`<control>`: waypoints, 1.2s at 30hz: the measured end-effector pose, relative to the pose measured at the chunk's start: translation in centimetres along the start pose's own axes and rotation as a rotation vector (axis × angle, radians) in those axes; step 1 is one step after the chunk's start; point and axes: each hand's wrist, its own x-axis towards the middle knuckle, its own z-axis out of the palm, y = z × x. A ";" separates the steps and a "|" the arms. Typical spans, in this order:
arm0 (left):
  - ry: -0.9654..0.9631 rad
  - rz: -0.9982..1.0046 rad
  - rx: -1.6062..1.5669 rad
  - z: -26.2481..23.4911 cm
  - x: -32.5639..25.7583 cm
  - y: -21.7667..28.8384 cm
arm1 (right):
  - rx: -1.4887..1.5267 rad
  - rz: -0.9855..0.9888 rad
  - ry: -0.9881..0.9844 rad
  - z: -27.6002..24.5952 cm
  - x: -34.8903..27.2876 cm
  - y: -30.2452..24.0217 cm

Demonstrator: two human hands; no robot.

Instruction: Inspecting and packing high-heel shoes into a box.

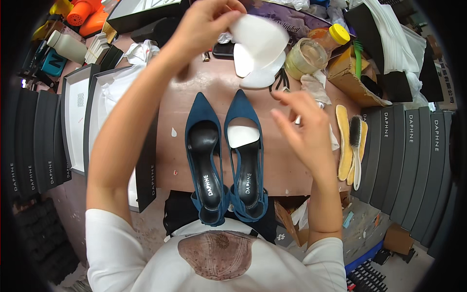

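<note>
Two dark blue pointed slingback heels lie side by side on the brown table (287, 170), toes pointing away from me. The left shoe (204, 146) has a bare black insole. The right shoe (248, 146) has a white pad (242, 135) inside its toe part. My left hand (204, 24) is raised over the far side of the table and pinches a white paper piece (260, 39). Below it lies a small stack of white pads (258, 73). My right hand (304, 126) hovers right of the right shoe, fingers apart, holding nothing that I can see.
An open white shoe box (97, 112) with tissue paper stands to the left. Stacks of black shoe boxes (413, 160) line both sides. A glass jar (306, 56), a yellow-capped bottle (331, 36), a brush (356, 141) and yellow insoles (344, 141) lie at the right.
</note>
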 end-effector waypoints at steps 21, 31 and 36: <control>-0.557 -0.315 0.478 -0.5 -18.1 9.6 | -0.143 0.103 -0.061 2.2 -1.5 0.1; -0.834 -0.313 0.826 1.4 -17.7 11.1 | -0.433 0.202 0.174 4.9 5.3 6.6; -0.539 -0.170 0.844 1.7 -18.0 7.6 | -0.544 0.036 0.123 6.4 7.9 7.3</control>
